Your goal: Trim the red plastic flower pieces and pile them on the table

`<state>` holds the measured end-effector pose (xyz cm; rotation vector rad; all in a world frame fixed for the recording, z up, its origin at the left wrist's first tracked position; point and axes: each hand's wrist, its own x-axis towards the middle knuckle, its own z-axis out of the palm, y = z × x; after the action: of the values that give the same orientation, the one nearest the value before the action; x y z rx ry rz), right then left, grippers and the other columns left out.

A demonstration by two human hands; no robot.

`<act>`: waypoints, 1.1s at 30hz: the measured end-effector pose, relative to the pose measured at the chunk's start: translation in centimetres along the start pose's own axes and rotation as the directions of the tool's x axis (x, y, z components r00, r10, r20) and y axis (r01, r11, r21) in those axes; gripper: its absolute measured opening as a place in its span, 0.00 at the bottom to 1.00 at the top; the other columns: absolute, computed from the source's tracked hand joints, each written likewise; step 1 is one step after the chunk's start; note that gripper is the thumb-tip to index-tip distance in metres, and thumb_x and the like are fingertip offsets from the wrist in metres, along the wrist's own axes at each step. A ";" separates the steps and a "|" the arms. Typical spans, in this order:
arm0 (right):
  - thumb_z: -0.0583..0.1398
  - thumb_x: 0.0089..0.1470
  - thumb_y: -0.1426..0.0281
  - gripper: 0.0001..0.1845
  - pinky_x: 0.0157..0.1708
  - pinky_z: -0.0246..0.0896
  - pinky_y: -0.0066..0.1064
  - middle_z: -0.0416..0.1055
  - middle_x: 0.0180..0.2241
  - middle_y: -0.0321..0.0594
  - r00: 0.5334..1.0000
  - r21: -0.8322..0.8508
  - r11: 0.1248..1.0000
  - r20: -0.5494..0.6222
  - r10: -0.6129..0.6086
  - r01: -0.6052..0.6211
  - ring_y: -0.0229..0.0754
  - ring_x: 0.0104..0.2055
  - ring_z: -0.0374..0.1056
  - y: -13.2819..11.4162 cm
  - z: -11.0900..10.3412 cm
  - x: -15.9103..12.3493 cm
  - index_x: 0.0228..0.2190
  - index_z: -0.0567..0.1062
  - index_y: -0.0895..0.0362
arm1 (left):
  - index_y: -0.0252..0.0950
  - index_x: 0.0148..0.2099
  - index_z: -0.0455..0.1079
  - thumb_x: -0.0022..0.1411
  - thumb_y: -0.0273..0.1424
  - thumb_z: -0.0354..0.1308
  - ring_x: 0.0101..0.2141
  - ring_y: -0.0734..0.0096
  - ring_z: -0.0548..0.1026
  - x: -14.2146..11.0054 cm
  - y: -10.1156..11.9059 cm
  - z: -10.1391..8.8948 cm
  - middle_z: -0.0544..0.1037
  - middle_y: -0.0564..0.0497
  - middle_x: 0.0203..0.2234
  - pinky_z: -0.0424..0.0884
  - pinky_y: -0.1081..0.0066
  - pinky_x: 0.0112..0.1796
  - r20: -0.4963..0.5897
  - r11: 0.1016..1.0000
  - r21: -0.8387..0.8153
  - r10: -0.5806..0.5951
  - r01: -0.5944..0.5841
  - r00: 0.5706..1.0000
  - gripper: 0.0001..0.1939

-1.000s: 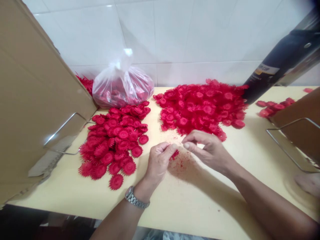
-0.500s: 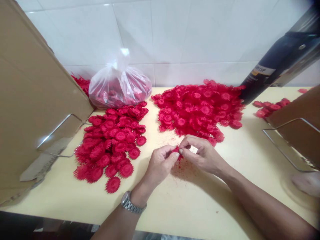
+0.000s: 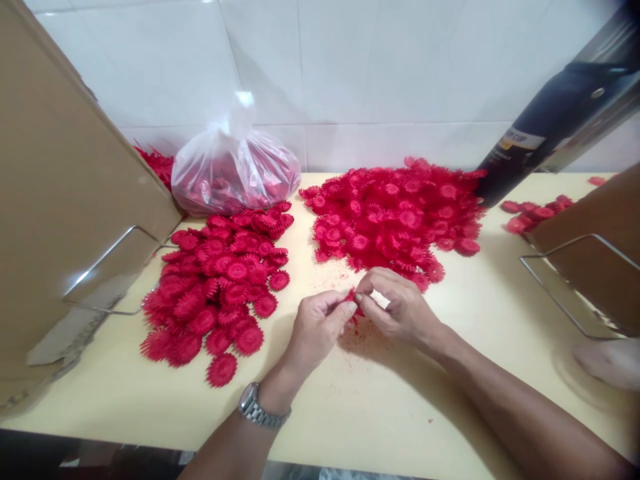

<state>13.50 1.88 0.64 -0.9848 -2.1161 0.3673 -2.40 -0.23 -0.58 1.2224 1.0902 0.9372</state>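
Between my two hands is a small red flower (image 3: pixel 355 319) with pointed petals, mostly hidden by the fingers. My left hand (image 3: pixel 317 330), with a metal watch on its wrist, pinches it between thumb and fingers. From the other side, the thumb and fingertips of my right hand (image 3: pixel 397 305) are pinched together on the same flower. Red crumbs lie on the table below. One pile of flat, round red flowers (image 3: pixel 220 287) spreads to the left of my hands. A larger heap of red flowers (image 3: pixel 395 213) lies just beyond them.
A tied clear plastic bag (image 3: pixel 235 173) of red pieces stands against the tiled wall. Cardboard with wire handles rises at left (image 3: pixel 85 187) and right (image 3: pixel 595 247). A dark cylinder (image 3: pixel 530 140) leans at the back right. A blurred pale object (image 3: pixel 607 362) is at the right edge.
The whole view has shifted slightly, with things sitting a little farther left. Both hands keep their pinch on the flower, with only small finger movement.
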 end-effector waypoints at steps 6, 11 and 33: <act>0.51 0.49 0.78 0.08 0.20 0.54 0.27 0.65 0.20 0.36 0.954 -0.089 0.973 -0.236 0.187 -0.213 0.36 0.21 0.60 1.3 -0.5 0.3 0.22 0.64 0.56 | 0.34 0.21 0.61 0.56 0.34 0.55 0.18 0.80 0.57 -0.3 0.0 0.1 0.59 0.58 0.14 0.53 0.75 0.21 -0.075 0.999 0.024 0.031 -0.029 0.997 0.14; 0.54 0.52 0.71 0.07 0.31 0.63 0.35 0.71 0.27 0.42 0.858 -0.384 0.824 -0.466 0.215 -0.416 0.43 0.30 0.67 5.2 -3.1 0.5 0.30 0.72 0.57 | 0.33 0.24 0.66 0.54 0.35 0.57 0.18 0.81 0.57 -0.1 -0.2 0.2 0.61 0.57 0.15 0.52 0.76 0.20 -0.090 0.999 -0.052 -0.004 0.000 0.996 0.11; 0.57 0.55 0.67 0.08 0.26 0.59 0.28 0.68 0.24 0.37 0.985 0.269 0.947 0.049 0.168 -0.175 0.36 0.26 0.64 -0.9 -0.5 0.1 0.27 0.71 0.58 | 0.36 0.21 0.50 0.58 0.38 0.54 0.21 0.79 0.49 0.2 -0.5 0.2 0.50 0.58 0.17 0.48 0.73 0.23 -0.153 0.991 -0.052 0.115 -0.124 0.981 0.20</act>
<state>13.32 1.29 1.51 -1.0053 -1.9410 0.7413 -2.17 -0.17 -1.13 1.1918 1.1063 1.1624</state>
